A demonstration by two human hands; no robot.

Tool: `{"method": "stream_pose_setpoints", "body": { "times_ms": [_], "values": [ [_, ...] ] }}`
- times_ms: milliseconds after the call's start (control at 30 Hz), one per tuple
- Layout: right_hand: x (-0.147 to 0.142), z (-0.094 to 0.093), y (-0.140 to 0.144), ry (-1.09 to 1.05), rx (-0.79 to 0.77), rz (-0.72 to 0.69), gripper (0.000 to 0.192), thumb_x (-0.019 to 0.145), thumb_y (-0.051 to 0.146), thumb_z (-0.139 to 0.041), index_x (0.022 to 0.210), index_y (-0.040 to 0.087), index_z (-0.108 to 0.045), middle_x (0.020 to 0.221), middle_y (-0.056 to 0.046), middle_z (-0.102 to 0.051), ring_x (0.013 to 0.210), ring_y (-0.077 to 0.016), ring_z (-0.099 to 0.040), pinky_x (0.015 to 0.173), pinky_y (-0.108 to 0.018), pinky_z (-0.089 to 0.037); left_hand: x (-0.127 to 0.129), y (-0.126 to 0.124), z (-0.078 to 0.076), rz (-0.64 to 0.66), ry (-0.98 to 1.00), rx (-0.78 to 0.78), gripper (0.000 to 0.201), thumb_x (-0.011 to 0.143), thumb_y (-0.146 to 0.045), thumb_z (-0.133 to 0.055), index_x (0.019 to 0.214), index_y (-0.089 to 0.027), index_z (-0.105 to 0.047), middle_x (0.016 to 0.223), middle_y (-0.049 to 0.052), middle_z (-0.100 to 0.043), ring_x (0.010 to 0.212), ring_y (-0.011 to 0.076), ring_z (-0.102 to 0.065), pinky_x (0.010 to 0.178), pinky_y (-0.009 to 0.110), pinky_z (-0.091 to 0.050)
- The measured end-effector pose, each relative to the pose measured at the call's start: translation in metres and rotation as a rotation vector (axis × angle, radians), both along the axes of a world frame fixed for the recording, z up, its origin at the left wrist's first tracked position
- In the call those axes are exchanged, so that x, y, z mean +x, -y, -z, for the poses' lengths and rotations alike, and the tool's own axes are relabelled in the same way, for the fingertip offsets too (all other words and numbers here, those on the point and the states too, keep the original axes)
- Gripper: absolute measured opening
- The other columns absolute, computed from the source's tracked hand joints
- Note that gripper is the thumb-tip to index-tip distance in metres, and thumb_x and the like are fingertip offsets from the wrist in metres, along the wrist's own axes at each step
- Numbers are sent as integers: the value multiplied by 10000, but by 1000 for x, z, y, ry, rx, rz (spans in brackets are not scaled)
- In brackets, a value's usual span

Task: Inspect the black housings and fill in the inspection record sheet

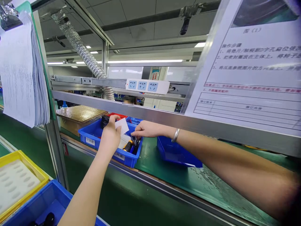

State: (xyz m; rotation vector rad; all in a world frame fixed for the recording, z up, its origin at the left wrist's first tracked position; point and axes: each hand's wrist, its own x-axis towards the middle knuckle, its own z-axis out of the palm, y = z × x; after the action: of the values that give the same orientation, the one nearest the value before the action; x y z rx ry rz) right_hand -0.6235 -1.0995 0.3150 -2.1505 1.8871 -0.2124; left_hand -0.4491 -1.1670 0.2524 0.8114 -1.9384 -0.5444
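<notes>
My left hand (110, 135) is raised over the blue tool tray (129, 160), its thumb and fingers closed on a small white card (122, 126). My right hand (148, 128) reaches in from the right, under the metal rail, to the tray's right part. Its fingertips are pinched together beside several dark, slim tools; what they grip, if anything, I cannot make out. Below them in the tray lies a yellow-and-black handle (128, 146), like a screwdriver's. A black object (105, 121) sits behind my left hand, partly hidden.
A metal rail (164, 115) crosses above the green bench (150, 160). An angled blue bin (176, 153) lies under my right forearm. Left are a carton (78, 117), a yellow tray (25, 160), a lower blue bin (53, 194) and a clipboard (21, 72). A power strip (147, 86) hangs behind.
</notes>
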Motion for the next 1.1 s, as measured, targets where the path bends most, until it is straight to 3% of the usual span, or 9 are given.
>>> {"method": "stream_pose_setpoints", "body": {
  "times_ms": [100, 200, 300, 433, 533, 700, 900, 1100],
  "values": [
    [6, -1, -6, -185, 79, -31, 359, 971, 288, -475, 817, 122, -754, 861, -67, -735, 751, -154, -631, 736, -238, -456, -2, 0, 0, 32, 89, -31, 333, 888, -117, -405, 1162, -223, -561, 870, 47, -657, 784, 218, -637, 720, 316, -462],
    [10, 1, -3, -184, 7, -52, 292, 949, 180, -470, 922, 111, -753, 949, -70, -737, 845, -168, -648, 773, -237, -460, -7, 2, 2, 75, 177, -63, 334, 880, -87, -363, 1016, -167, -657, 1047, 111, -661, 956, 237, -634, 860, 340, -463],
    [8, 3, 4, -109, -27, -71, 242, 884, 91, -511, 977, 126, -732, 996, -52, -735, 885, -170, -662, 784, -237, -481, -9, 1, 3, 89, 213, -95, 355, 873, -125, -422, 1176, -126, -608, 1216, 137, -607, 1106, 258, -592, 969, 361, -433],
    [2, 6, 9, -13, 34, -84, 321, 790, -18, -527, 1022, 134, -688, 978, -38, -731, 849, -153, -690, 766, -233, -509, -5, -1, 1, 182, 338, -98, 505, 795, -362, -626, 1267, -215, -523, 1307, 90, -547, 1033, 249, -630, 764, 318, -496],
    [1, 7, 10, 38, 67, -92, 361, 768, -74, -482, 1016, 115, -665, 969, -48, -725, 830, -136, -695, 762, -227, -520, -5, 1, 0, 216, 469, -58, 642, 745, -296, -648, 1349, -264, -433, 1427, 67, -460, 1029, 217, -646, 687, 275, -489],
    [3, 1, 9, -158, -40, -143, 267, 787, -40, -550, 921, 120, -717, 919, -42, -733, 833, -143, -675, 741, -219, -499, -11, 6, 0, 208, 504, -36, 660, 753, -122, -569, 1380, -244, -403, 1465, 81, -422, 1014, 218, -652, 726, 291, -495],
    [3, 3, 12, -260, 17, -195, 383, 825, -44, -564, 1148, 105, -706, 1065, -64, -734, 903, -141, -667, 796, -205, -469, -12, 3, -3, 190, 492, -36, 640, 788, -62, -511, 1408, -164, -393, 1504, 162, -369, 1219, 314, -554, 896, 370, -492],
    [3, 11, 19, -414, -38, -312, 277, 823, 42, -659, 1082, 126, -709, 1077, -85, -719, 950, -184, -648, 821, -249, -459, -13, 7, 0, 202, 460, -44, 642, 781, -57, -541, 1403, -140, -411, 1519, 165, -353, 1240, 303, -540, 978, 355, -463]
  ]
}}
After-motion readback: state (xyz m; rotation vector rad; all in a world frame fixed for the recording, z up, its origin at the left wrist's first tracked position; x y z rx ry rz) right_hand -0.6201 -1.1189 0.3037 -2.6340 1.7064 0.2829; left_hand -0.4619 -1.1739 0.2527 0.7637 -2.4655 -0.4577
